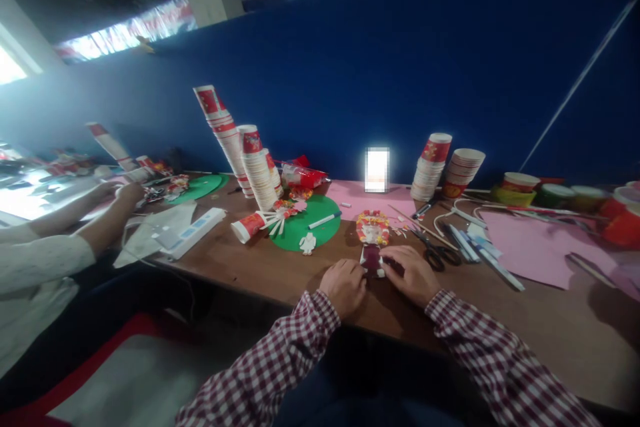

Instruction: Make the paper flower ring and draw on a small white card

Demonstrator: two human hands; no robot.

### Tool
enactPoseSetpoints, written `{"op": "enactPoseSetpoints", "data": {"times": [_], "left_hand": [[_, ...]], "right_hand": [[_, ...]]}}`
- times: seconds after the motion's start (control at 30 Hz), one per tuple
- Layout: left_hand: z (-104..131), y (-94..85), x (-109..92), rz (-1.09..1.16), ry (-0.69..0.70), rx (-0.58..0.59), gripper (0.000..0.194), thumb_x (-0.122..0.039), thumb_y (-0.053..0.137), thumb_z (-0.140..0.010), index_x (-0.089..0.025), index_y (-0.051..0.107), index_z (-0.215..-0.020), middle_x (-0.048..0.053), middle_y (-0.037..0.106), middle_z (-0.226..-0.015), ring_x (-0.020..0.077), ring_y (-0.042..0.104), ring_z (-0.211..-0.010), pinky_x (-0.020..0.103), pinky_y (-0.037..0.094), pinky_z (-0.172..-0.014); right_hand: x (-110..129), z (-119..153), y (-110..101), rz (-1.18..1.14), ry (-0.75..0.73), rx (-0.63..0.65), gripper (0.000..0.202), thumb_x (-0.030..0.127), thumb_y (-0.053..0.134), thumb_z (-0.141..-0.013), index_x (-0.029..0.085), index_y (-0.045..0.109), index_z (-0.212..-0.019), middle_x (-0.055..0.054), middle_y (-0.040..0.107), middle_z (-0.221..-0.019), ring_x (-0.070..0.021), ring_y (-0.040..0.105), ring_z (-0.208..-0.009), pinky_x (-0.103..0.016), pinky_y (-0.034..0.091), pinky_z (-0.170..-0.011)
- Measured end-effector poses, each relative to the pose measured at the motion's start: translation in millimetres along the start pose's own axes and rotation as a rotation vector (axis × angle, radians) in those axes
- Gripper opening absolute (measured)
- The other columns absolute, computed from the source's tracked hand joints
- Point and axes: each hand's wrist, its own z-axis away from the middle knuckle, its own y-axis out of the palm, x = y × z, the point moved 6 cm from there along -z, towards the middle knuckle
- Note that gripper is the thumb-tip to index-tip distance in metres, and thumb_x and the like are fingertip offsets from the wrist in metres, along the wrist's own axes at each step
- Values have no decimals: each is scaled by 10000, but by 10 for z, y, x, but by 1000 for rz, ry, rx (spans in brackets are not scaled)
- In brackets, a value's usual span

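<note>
A small dark maroon piece with white parts at its edges (371, 259) lies on the brown table in front of me. My left hand (344, 288) has its fingers curled against the left side of this piece. On the opposite side, my right hand (413, 275) grips its edge with bent fingers; the fingertips are partly hidden. Just beyond the piece sits a paper cup shape cut open into a red, yellow and white ring (373, 227). Black-handled scissors (440, 253) lie to the right of my right hand.
Tall stacks of paper cups (257, 170) stand left, with others (431, 167) at the back right. A green disc (327, 213) carries a pen (324, 220) and a white cutout (307, 243). Pink paper (530, 250) and markers (464, 243) lie right. A co-worker's arms (107, 220) reach in from the left.
</note>
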Motion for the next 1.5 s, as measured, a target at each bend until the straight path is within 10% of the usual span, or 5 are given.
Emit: {"op": "enactPoseSetpoints", "data": {"times": [0.43,0.6,1.2,1.5], "left_hand": [[79,-175,329,294,-190,-292,221,-201,379,-920,-153,569,-817,50,615,-785,135,581,-751,254,471,-695],[192,-195,149,357,-43,-222,155,-217,459,-884,-170,590,-816,34,628,-789,135,579,-782,249,458,-747],[265,-47,87,367,44,-137,63,-184,539,-813,-181,591,-847,36,616,-892,152,556,-869,291,445,-805],[275,60,120,217,7,-68,71,-237,590,-779,-181,548,-767,35,560,-799,167,510,-788,290,421,-695]], "right_hand": [[-701,-644,6,4,504,63,329,351,542,-821,120,611,-1045,-127,702,-950,-216,667,-859,-332,502,-773],[-794,-852,124,50,571,137,396,418,607,-760,120,635,-1019,-118,708,-885,-242,658,-860,-337,477,-755],[-640,-1239,217,-420,538,128,291,267,554,-811,152,627,-1069,-64,686,-817,-165,649,-706,-268,543,-585],[-329,-1908,792,-624,614,253,263,279,549,-888,154,572,-1118,-61,642,-980,-145,633,-767,-317,558,-674]]}}
